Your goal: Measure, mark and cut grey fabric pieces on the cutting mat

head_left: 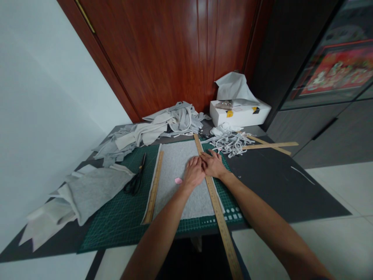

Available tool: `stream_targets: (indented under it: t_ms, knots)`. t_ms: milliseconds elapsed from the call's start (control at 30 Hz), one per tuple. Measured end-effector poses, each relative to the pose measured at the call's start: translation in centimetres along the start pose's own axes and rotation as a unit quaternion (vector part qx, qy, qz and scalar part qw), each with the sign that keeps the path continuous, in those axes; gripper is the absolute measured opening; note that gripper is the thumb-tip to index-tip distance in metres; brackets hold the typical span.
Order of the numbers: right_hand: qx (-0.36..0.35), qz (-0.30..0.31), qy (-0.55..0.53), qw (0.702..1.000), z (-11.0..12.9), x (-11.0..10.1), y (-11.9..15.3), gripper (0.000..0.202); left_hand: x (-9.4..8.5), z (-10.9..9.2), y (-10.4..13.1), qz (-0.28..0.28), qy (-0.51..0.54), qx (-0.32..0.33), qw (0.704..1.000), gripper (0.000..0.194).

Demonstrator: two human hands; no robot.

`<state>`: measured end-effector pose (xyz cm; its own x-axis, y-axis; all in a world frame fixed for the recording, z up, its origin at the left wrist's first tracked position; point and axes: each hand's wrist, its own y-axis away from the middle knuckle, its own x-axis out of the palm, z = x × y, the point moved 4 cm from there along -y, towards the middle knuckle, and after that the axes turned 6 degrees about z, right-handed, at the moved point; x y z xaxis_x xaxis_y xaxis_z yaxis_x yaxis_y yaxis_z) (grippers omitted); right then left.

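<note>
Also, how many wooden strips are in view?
4: a short strip on the gray cloth, near its left edge; a long strip under the right hand; one strip crossing another strip beside the tangled scraps. More may be hidden under fabric.

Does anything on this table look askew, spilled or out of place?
No spill is visible. The long wooden ruler under the hands juts past the near edge of the table, and a small pink scrap stands out on the plain gray cloth.
</note>
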<state>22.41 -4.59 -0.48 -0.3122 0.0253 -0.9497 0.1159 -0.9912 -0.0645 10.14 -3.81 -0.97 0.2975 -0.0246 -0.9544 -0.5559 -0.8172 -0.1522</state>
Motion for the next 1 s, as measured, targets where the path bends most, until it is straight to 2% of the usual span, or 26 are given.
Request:
stream_targets:
  t_ms: [600, 733, 900, 1000]
  knots:
    - [-0.001, -0.01, -0.006, 1.0, 0.0, -0.3, 0.2, 0.052, -0.1, -0.1, 0.0, 0.007, -0.011, 0.006, 1.0, 0.047]
    - [-0.005, -0.016, -0.003, 1.0, 0.2, -0.2, 0.2, 0.052, -0.4, 0.1, -0.4, 0.028, 0.012, 0.014, 0.999, 0.045]
    - [-0.007, -0.019, -0.001, 1.0, 0.3, -0.2, 0.3, 0.052, -2.0, 1.3, -2.2, 0.063, 0.033, 0.023, 0.997, 0.047]
    - [-0.008, -0.027, -0.001, 1.0, 0.4, -0.3, 0.4, 0.052, -4.0, 3.5, -4.5, 0.026, 0.025, 0.012, 0.999, 0.05]
